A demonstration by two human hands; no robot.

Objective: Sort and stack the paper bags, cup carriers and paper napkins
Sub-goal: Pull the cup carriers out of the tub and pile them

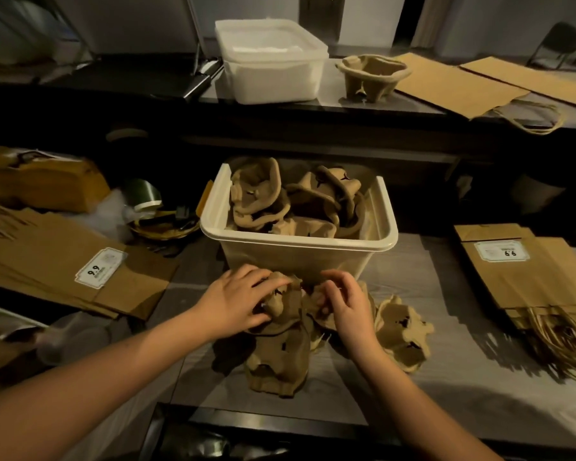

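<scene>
Left hand point(236, 301): fingers curled over the top of the carrier stack point(280, 347), gripping it. Right hand point(346, 304): fingers bent, pinching the edge of a second carrier point(313, 302), which touches the stack's right side. The third carrier point(403, 331) lies loose just right of the right hand, on the table point(446, 394).

Bin point(296, 261) sits directly behind both hands, close to the fingertips and blocking any reach forward. It's full of jumbled carriers point(280, 201), unnested, some poking above the rim.

Left bags point(47, 261): flat pile, "9.9" label on top. Right bags point(529, 277): flat pile, labelled, handles fanned toward the near edge. Both well apart from the stack.

Behind the left bags there's clutter: tape roll point(143, 194), basket point(163, 227).

Back shelf: white tub point(273, 61), one upright carrier point(373, 78) beside it, then flat bags point(456, 84).
</scene>
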